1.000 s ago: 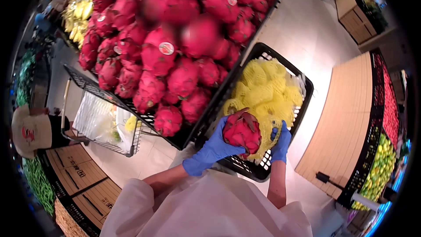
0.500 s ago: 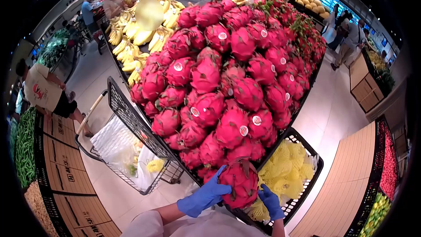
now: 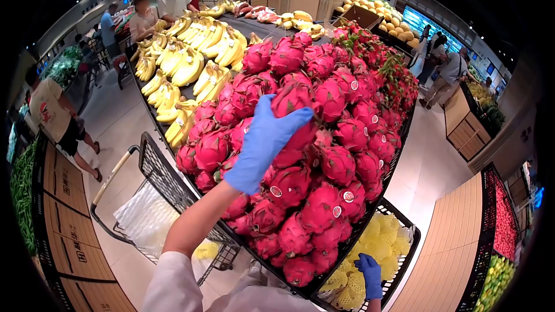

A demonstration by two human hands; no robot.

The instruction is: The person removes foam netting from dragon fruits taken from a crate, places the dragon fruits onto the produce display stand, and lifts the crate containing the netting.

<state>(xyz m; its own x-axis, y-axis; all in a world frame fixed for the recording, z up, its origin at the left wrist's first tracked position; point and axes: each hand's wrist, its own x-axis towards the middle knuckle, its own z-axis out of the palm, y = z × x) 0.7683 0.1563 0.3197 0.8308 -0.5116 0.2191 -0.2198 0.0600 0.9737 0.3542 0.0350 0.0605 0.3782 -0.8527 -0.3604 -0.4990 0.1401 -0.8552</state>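
Observation:
My left hand [image 3: 272,136], in a blue glove, is wrapped round a dragon fruit [image 3: 293,99] at the upper middle of the pile. Its fingers and thumb clasp the fruit's near side and hide part of it. Many pink dragon fruits [image 3: 324,207] with green-tipped scales, some with round stickers, are heaped around it. Low on the right, my gloved right hand [image 3: 370,273] hovers over yellow foam nets [image 3: 378,240] in a black crate [image 3: 411,237]. Its fingers are loosely bent and apart, with nothing visible in them.
Bananas [image 3: 188,63] lie left of the dragon fruits on the same stand. A shopping cart [image 3: 130,193] with white bubble-like packaging stands at the left. Several people are around the stand, one walking at the left [image 3: 49,107]. A wooden display [image 3: 445,237] flanks the right.
My left hand has carried the dragon fruit from close to my body up and forward onto the pile. My right hand has come away from the fruit and moved slightly right.

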